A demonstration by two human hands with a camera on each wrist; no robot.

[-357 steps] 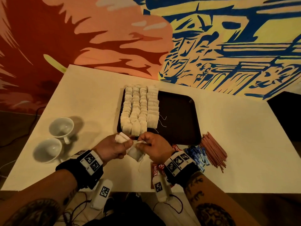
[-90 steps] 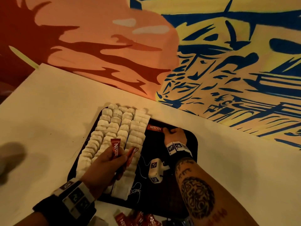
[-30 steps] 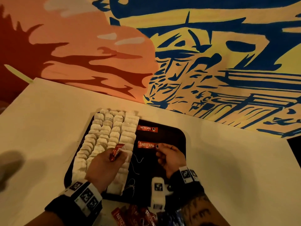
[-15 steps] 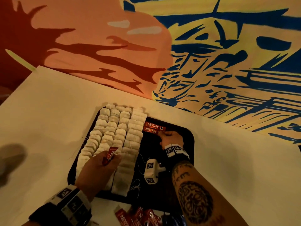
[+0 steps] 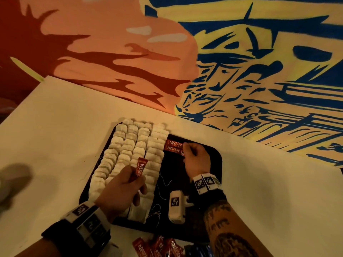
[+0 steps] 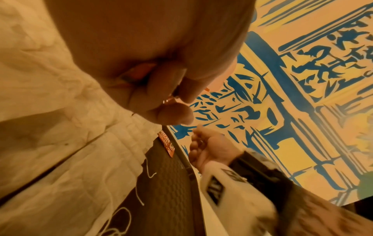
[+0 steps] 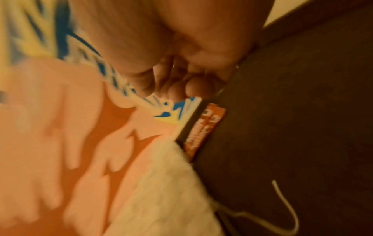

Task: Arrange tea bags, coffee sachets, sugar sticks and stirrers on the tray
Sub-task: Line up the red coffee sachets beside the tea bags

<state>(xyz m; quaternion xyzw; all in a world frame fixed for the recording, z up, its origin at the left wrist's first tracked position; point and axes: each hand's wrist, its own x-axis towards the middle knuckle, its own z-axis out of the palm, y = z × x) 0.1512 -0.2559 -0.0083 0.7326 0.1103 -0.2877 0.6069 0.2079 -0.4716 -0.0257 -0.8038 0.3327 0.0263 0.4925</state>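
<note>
A dark tray (image 5: 176, 175) holds several rows of white tea bags (image 5: 130, 154) on its left part. Two red Nescafe coffee sachets (image 5: 173, 146) lie side by side at the tray's far edge, right of the tea bags. My right hand (image 5: 196, 160) rests at their right end with loosely curled fingers. In the right wrist view its fingertips (image 7: 191, 89) are just off the sachets (image 7: 201, 129) and hold nothing. My left hand (image 5: 122, 190) hovers over the tea bags and pinches one upright red sachet (image 5: 140, 168). The left wrist view shows that sachet (image 6: 139, 71) inside the curled fingers.
More loose red sachets (image 5: 157, 247) and dark blue sticks (image 5: 198, 251) lie on the white table (image 5: 269, 191) just in front of the tray. A blurred pale cup (image 5: 11, 182) sits at the far left. Tea bag strings (image 5: 165, 182) trail over the tray's bare right half.
My right hand carried the second sachet to the far edge, laid it against the first and let go. My left hand has kept its sachet and lifted it slightly.
</note>
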